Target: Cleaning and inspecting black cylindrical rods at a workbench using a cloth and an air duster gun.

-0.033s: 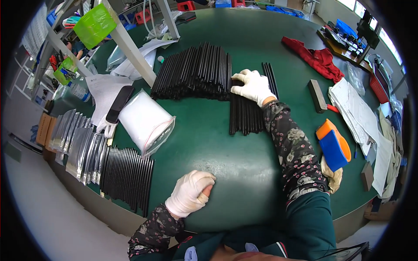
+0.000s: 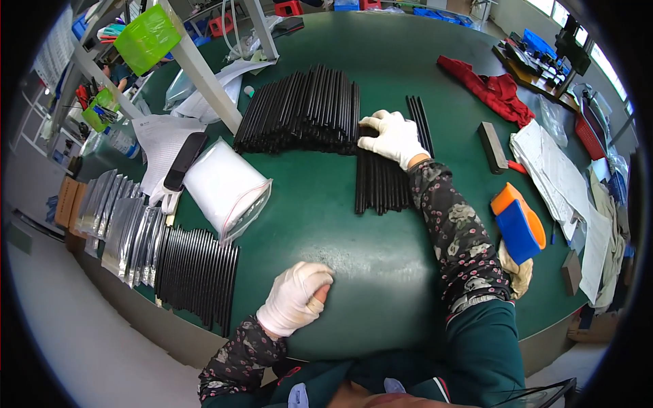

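We see our right hand point(image 2: 393, 136), white-gloved, stretched far fwd on the green table point(image 2: 326, 224), palm down w/ fingers spread a bit and lying flat across the top end of a small row of black rods point(image 2: 381, 180); it presses on them, doesn't close round any. That row lies side by side, running toward us, just right of the table's middle, and its far end is touching or nearly touching the big stack of black rods point(image 2: 299, 112) that sits further back, left of the hand. A few more loose rods point(image 2: 422, 122) stick out beyond the hand on its right. Our left hand point(image 2: 296, 296), also gloved, rests near the table's front edge, curled into a loose fist w/ thumb tucked at the side; we can't tell if anything's inside it. Well apart to the left: a clear zip bag point(image 2: 224, 187) w/ white contents, a black flat device point(image 2: 185, 160) on papers, another batch of black rods point(image 2: 197, 272) at the left edge, and next to it silvery foil pouches point(image 2: 112, 217). To the right: an orange-and-blue block point(image 2: 518, 228), a dark bar point(image 2: 491, 146), white sheets point(image 2: 558, 177) and a red cloth point(image 2: 493, 88) further back.
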`<state>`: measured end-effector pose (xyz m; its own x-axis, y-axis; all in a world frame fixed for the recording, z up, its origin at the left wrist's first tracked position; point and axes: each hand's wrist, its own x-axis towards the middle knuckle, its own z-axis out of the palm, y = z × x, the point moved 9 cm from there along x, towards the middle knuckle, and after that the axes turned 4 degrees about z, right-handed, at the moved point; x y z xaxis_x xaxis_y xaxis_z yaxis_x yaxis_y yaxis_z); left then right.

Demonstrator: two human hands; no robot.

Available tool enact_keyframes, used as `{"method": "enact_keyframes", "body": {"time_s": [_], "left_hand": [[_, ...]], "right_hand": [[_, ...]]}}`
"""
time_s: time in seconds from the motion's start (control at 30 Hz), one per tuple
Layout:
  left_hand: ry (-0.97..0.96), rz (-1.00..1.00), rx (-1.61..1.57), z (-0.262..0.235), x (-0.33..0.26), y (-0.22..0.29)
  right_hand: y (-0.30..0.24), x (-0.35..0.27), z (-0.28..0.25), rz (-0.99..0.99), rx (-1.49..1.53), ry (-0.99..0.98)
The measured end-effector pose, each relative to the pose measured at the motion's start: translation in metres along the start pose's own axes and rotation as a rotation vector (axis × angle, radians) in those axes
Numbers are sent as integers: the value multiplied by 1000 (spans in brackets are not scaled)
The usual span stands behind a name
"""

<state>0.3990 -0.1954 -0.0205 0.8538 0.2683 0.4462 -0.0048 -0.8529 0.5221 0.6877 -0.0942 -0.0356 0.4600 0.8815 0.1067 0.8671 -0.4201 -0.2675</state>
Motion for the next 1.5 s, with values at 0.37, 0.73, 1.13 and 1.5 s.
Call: {"method": "enact_keyframes", "body": {"time_s": [0.37,0.73,1.13,1.5], "left_hand": [[183,-166,228,38,77,-51],[195,-131,257,38,98,-58],[-37,-446,308,65,146,-74],[-50,-332,269,62,77,-23]], "right_hand": [[44,-19,-41,88,193,231],[139,-4,-38,651,39,74],[56,-111,-30,497,53,148],[19,-202,-26,388,39,327]]}}
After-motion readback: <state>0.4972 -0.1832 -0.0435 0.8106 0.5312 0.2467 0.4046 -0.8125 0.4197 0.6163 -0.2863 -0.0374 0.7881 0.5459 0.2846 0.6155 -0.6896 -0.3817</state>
